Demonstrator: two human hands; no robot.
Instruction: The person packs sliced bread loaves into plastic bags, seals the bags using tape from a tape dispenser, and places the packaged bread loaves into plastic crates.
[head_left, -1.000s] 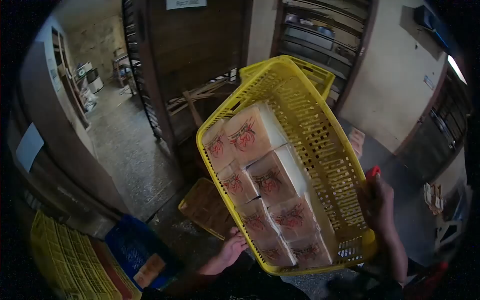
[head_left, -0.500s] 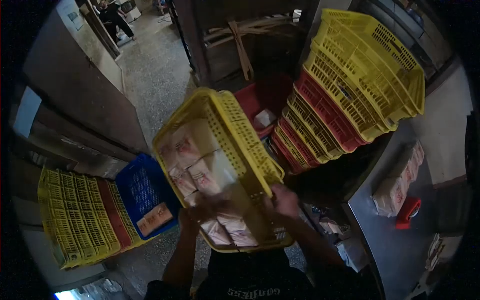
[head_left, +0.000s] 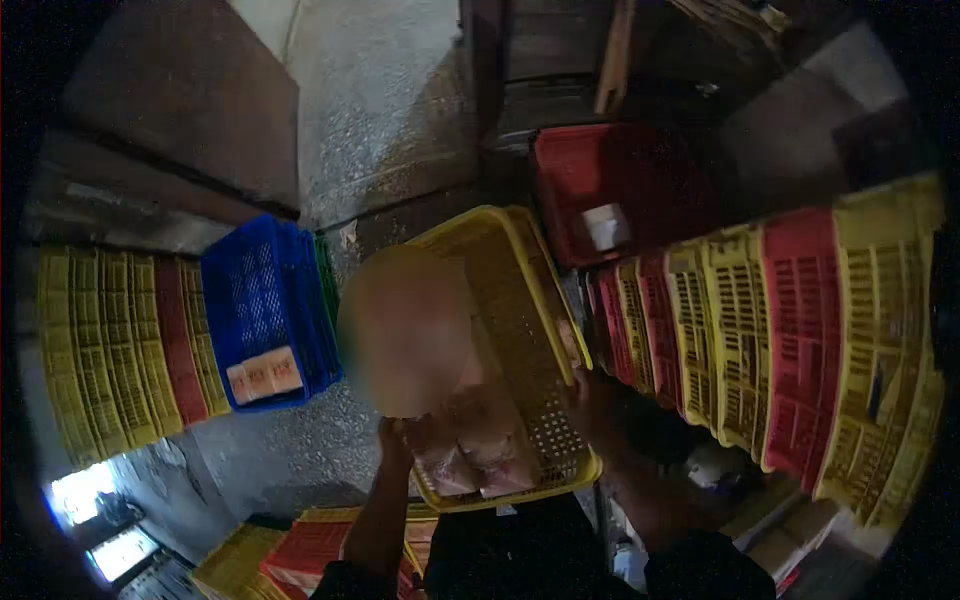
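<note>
A yellow plastic crate (head_left: 520, 300) is in front of my body, tilted, with its near end close to my waist. My left hand (head_left: 395, 442) is closed on its left rim. At the right rim, my right hand (head_left: 588, 405) grips the crate, its fingers partly hidden. Pale wrapped packets (head_left: 497, 462) with reddish print lie along the left and near part of the crate. A round blurred patch covers the crate's left far side and whatever is there.
To the left, a blue crate (head_left: 245, 300) holds orange-white packets (head_left: 265, 374), beside stacked yellow and red crates (head_left: 110, 350). A red crate (head_left: 625, 165) with a white packet (head_left: 606, 227) stands ahead. A tall crate stack (head_left: 740, 340) fills the right side.
My view has turned right and downward, so the surroundings shift. Both hands still hold the yellow crate; my left hand has moved from over the packets to its left rim.
</note>
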